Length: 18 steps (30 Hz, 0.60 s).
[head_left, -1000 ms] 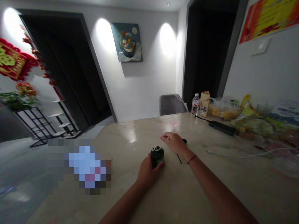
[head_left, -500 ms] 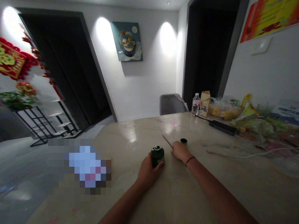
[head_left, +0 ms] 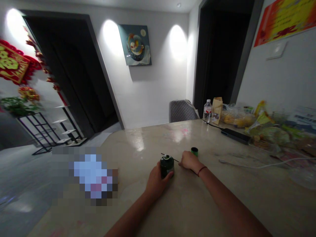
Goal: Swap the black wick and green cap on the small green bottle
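My left hand [head_left: 155, 181] is wrapped round a small dark green bottle [head_left: 167, 167], which stands upright on the table with its pale neck uncapped. A thin dark stick [head_left: 176, 160] is pinched in the fingers of my right hand [head_left: 189, 160]. It lies nearly level, its far end pointing left past the bottle's neck; its middle is hidden behind the bottle. Just behind my right hand stands a green, cup-shaped cap [head_left: 195, 151] with its dark hollow side up.
The pale stone-look table [head_left: 138, 184] holds a water bottle [head_left: 207, 110], a paper bag [head_left: 217, 110] and bagged food at the back right. A black power strip [head_left: 235, 136] and white cable [head_left: 261, 165] lie on the right. A grey chair [head_left: 183, 111] stands beyond; a blurred-out patch covers the left.
My right hand has shifted slightly left, and the stick has swung flatter, its tip now behind and left of the bottle's neck. My left hand still grips the bottle in place.
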### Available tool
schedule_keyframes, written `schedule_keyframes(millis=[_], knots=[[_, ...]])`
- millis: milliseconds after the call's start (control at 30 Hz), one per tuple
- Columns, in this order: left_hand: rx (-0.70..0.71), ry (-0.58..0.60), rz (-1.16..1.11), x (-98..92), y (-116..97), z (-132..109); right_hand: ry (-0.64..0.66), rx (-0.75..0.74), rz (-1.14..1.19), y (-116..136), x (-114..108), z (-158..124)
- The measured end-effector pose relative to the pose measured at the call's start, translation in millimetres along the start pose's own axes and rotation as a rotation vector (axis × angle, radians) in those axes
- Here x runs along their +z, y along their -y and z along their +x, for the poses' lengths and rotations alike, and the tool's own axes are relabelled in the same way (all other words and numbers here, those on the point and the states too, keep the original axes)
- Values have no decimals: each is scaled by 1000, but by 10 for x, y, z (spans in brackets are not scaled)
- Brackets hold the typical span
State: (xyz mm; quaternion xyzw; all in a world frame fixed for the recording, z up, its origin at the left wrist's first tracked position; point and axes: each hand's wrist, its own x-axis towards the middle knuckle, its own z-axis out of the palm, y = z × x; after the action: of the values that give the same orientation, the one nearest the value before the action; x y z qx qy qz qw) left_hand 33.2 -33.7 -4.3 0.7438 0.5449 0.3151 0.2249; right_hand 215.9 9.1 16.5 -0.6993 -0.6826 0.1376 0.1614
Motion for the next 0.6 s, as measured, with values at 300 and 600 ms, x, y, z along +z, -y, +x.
schedule_keyframes(millis=[300, 600], knots=[[-9, 7, -3, -17, -16, 1, 1, -122, 171, -138, -129, 104], [-11, -5, -20, -9, -5, 10, -44, -188, 795, -60, -413, 135]])
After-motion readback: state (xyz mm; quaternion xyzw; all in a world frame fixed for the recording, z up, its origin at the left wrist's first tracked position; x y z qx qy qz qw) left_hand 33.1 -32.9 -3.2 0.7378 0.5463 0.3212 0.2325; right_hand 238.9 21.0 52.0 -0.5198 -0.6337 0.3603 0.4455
